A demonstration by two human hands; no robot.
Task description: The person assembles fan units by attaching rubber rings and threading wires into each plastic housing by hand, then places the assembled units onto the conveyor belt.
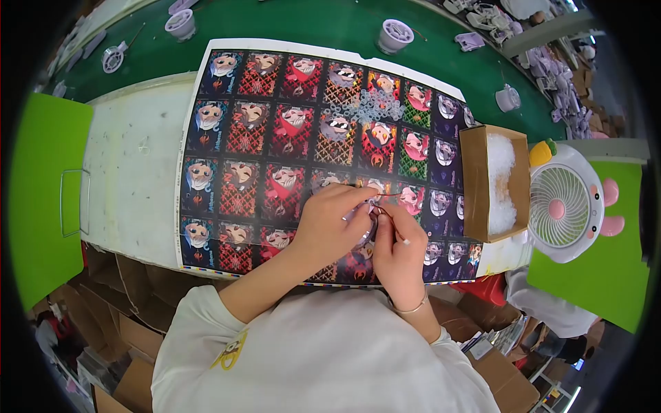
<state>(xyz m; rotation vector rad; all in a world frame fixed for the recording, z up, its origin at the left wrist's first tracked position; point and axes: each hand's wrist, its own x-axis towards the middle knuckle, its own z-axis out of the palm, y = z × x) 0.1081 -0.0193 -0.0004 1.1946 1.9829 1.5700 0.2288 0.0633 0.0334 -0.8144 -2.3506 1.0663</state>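
My two hands meet over the lower middle of a sheet printed with cartoon cards (282, 148). My left hand (332, 224) is closed, its fingertips pinching a small lilac round part (366, 237) mostly hidden behind the fingers. With thumb and forefinger together, my right hand (399, 255) grips a thin red-brown wire (387, 217) that comes from this part. One wire end sticks out to the right above the fingers. Beyond my hands, a loose pile of small translucent rings (372, 107) lies on the sheet.
To the right stands an open cardboard box (475, 182) holding whitish translucent pieces (502, 182), beside a white fan (559, 203) with pink ears. Behind the sheet runs a green conveyor belt (275, 27) carrying lilac cup-shaped parts (395, 36). Cardboard boxes (134, 303) sit below the table's left edge.
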